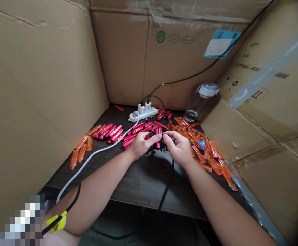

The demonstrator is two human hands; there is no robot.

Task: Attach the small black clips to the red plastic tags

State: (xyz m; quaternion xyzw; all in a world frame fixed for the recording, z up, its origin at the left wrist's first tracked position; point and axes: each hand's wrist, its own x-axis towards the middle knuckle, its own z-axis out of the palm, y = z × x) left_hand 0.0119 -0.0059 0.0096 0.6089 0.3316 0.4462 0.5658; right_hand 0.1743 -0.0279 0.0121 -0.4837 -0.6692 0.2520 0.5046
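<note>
My left hand [144,144] is closed, its thumb and fingers pinching at the left side of a small bunch of red pieces with black ends [159,140]. On the right side of that bunch, my right hand [178,146] is closed too, thumb against forefinger; what exactly it pinches is too small to make out. Both hands are close together over the middle of the dark table [141,181]. Behind and left of them lie more red pieces [110,132]. Orange translucent pieces [212,155] are heaped beside my right hand, with a few others [81,153] at the far left.
A white power strip [143,114] with plugs stands at the back. A clear bottle [197,102] is at the back right. A pale cable [92,155] crosses the left side, and a dark cable [166,191] hangs over the front edge. Cardboard walls [123,51] surround the table.
</note>
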